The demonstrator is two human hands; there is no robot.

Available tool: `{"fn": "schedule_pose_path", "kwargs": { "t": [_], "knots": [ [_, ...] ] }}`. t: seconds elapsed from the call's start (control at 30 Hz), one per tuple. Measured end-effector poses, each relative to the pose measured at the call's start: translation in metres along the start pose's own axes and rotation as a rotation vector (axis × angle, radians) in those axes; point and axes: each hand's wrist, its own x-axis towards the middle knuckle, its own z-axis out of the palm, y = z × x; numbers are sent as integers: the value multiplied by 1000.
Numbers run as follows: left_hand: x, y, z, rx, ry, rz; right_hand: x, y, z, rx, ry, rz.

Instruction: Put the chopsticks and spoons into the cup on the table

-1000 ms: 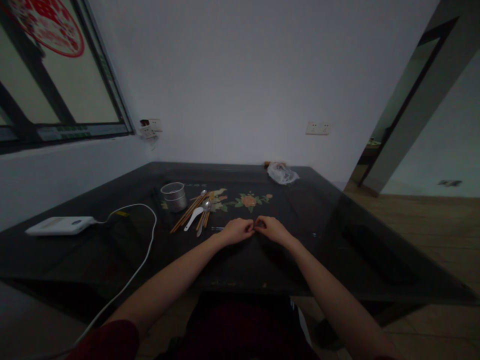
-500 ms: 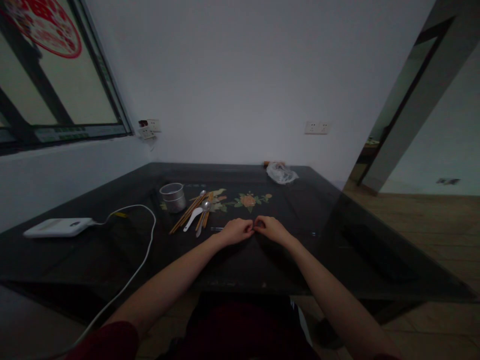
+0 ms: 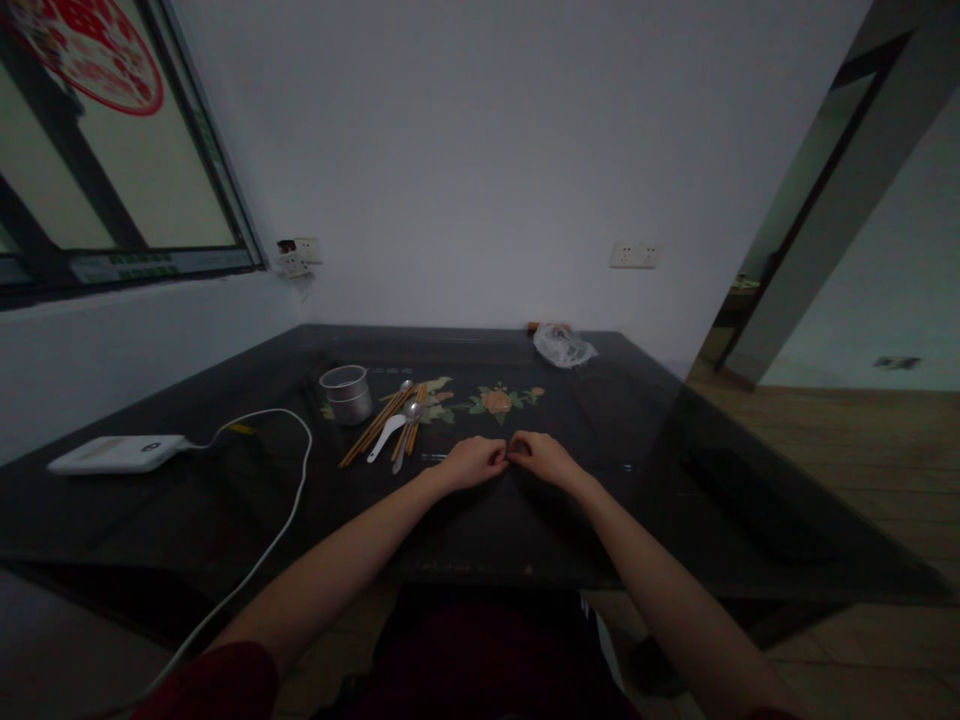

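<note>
My fingers (image 3: 496,447) stay curled together over the bench (image 3: 480,545) (whether holding anything, I can't tell), leaving chopsticks (image 3: 375,429) and soup spoon (image 3: 385,437) untouched.

The table (image 3: 615,400) looks glossy and smooth. With twelve o'clock straight ahead, the cup (image 3: 350,405) at eleven appears of dull metal, the chopsticks (image 3: 369,434) beside it of smooth wood, and toward one o'clock the crinkled bag (image 3: 562,348) of thin, clear plastic.

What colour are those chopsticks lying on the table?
The chopsticks are a warm orange-brown, seen best in the head view, the only one here.
</note>
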Motion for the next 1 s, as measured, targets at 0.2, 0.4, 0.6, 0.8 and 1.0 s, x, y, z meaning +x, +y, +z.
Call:
{"fn": "schedule_pose_path", "kwargs": {
  "t": [0.2, 0.4, 0.6, 0.8, 1.0],
  "knots": [
    [-1, 1, -1, 17, -4, -1, 0, 0, 0, 2, 12, -18],
    [-1, 2, -3, 20, -10, -2, 1, 1, 2, -3, 5, -9],
    [-1, 0, -2, -22, -13, -24, 2, 2, 3, 10, -2, -7],
    [-1, 1, -3, -33, 1, -18, 1, 2, 2, 5, 6, 2],
    [-1, -6, -2, -78, 26, 17, 0, 0, 2, 18, 8, 8]
  ]
}}
